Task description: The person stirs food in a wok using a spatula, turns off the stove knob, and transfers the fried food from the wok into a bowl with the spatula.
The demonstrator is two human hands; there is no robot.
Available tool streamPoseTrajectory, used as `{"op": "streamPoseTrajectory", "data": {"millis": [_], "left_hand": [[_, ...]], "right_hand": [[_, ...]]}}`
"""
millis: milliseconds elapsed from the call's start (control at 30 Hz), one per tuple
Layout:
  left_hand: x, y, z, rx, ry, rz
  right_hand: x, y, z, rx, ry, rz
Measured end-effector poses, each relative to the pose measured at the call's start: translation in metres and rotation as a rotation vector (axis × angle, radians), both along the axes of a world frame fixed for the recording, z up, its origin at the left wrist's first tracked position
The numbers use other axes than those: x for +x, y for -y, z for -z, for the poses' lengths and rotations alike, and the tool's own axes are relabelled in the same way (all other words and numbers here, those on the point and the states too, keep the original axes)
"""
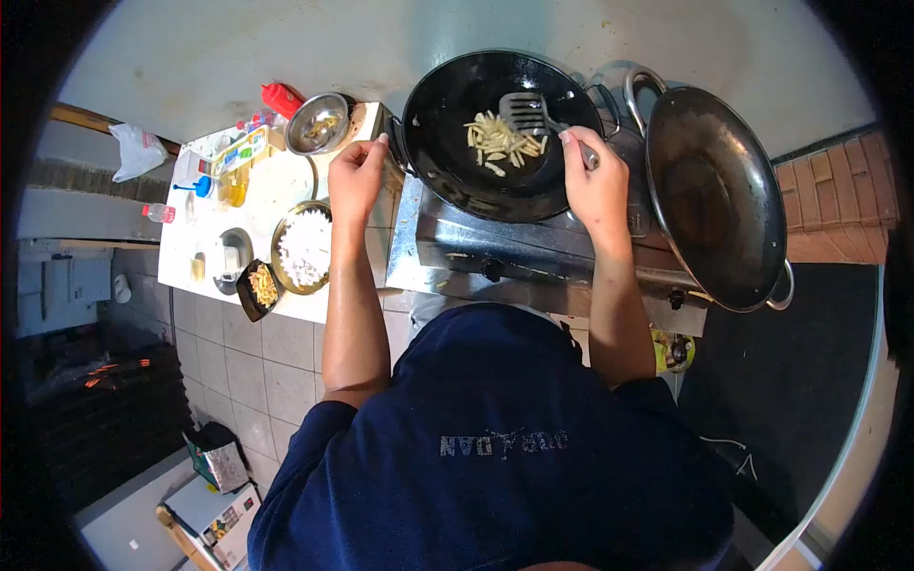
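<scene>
A black wok (447, 90) sits on the stove, with pale, fry-like strips (495, 136) heaped near its middle. My right hand (598, 181) is closed around the handle of a slotted turner (524, 111), whose blade rests over the strips. At the wok's left side, my left hand (357, 176) is closed, its thumb against the wok's loop handle (395, 145); the inner fingers are partly hidden.
A second large wok (714, 190) leans tilted on the right of the metal stove (495, 238). On the white table (190, 247) stand a steel bowl (319, 124), a plate of white chopped pieces (305, 246), a black dish of browned strips (259, 288) and a red bottle (281, 99).
</scene>
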State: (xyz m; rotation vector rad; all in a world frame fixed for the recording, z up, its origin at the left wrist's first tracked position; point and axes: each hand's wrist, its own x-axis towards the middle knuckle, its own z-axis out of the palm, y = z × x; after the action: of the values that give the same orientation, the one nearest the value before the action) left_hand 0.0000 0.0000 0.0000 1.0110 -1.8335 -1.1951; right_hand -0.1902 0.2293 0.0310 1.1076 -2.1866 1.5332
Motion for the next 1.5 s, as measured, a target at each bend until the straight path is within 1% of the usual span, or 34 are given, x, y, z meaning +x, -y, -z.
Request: {"op": "streamPoseTrajectory", "data": {"millis": [67, 100, 167, 200, 267, 300, 367, 500, 567, 700, 767, 800, 867, 900, 967, 1000, 1100, 1133, 1167, 1233, 1267, 1300, 1367, 1433, 1500], "left_hand": [[0.003, 0.0, -0.002, -0.007, -0.004, -0.005], [-0.001, -0.006, 0.007, 0.032, -0.021, -0.008], [0.002, -0.002, 0.006, 0.04, -0.013, -0.013], [0.003, 0.001, 0.004, 0.034, -0.012, -0.016], [0.002, -0.001, 0.005, 0.028, -0.015, 0.0], [0.001, -0.002, 0.004, 0.029, -0.015, -0.001], [0.001, -0.004, 0.001, 0.048, -0.038, -0.001], [0.002, -0.003, 0.001, 0.077, 0.019, 0.018], [0.001, -0.003, 0.002, 0.08, 0.011, 0.007], [0.0, -0.003, 0.0, 0.077, 0.043, -0.001], [-0.001, -0.001, 0.003, 0.035, -0.003, -0.004], [-0.002, -0.001, 0.002, 0.035, -0.003, 0.0], [-0.003, 0.001, 0.002, 0.035, -0.005, -0.005], [-0.004, 0.001, 0.002, 0.034, -0.007, -0.006], [-0.003, 0.0, 0.002, 0.038, -0.015, -0.004], [-0.002, 0.0, 0.001, 0.037, -0.013, -0.006], [-0.004, 0.0, 0.0, 0.031, -0.015, -0.005], [-0.003, 0.0, 0.001, 0.04, -0.014, 0.006], [-0.003, 0.001, 0.001, 0.049, -0.012, 0.014], [-0.003, 0.001, 0.002, 0.046, -0.003, 0.004], [-0.003, 0.0, 0.002, 0.044, 0.008, -0.004], [-0.002, -0.001, 0.001, 0.044, 0.009, -0.005], [-0.002, -0.002, -0.003, 0.038, 0.018, -0.008], [-0.002, -0.002, -0.001, 0.049, 0.01, -0.002], [-0.002, -0.002, -0.001, 0.057, 0.002, 0.0]], "right_hand": [[0.01, -0.002, -0.006, -0.009, 0.172, -0.051], [0.007, -0.01, -0.009, 0.03, 0.157, -0.05], [0.012, -0.01, -0.006, -0.001, 0.04, -0.114], [0.016, -0.009, -0.007, -0.007, 0.04, -0.118], [0.021, -0.013, -0.009, 0.058, 0.128, -0.174], [0.02, -0.012, -0.007, 0.059, 0.128, -0.176], [0.017, -0.012, -0.002, 0.026, 0.015, -0.107], [0.016, -0.014, -0.003, 0.029, 0.109, -0.128], [0.014, -0.013, 0.005, 0.017, 0.001, -0.107], [0.019, -0.013, -0.005, 0.004, 0.002, -0.081], [0.019, -0.014, -0.003, 0.049, 0.088, -0.189], [0.02, -0.013, -0.002, 0.048, 0.088, -0.185], [0.02, -0.009, 0.0, 0.042, -0.019, -0.095], [0.017, -0.008, 0.001, 0.042, -0.021, -0.096], [0.01, -0.005, 0.005, -0.07, -0.103, 0.002], [0.007, -0.005, 0.005, -0.041, -0.118, 0.011], [0.001, -0.003, 0.005, 0.023, -0.053, -0.019], [0.002, -0.003, 0.002, 0.021, 0.034, -0.056], [0.004, -0.003, 0.001, 0.021, 0.033, -0.056], [0.009, -0.004, -0.002, -0.052, 0.12, -0.166], [0.012, -0.008, -0.007, 0.007, 0.106, -0.174], [0.015, -0.01, -0.009, 0.007, 0.107, -0.174], [0.019, -0.01, -0.01, 0.099, 0.157, -0.183], [0.021, -0.008, -0.009, 0.077, 0.106, -0.157], [0.019, -0.004, -0.007, 0.0, -0.007, -0.138]]}}
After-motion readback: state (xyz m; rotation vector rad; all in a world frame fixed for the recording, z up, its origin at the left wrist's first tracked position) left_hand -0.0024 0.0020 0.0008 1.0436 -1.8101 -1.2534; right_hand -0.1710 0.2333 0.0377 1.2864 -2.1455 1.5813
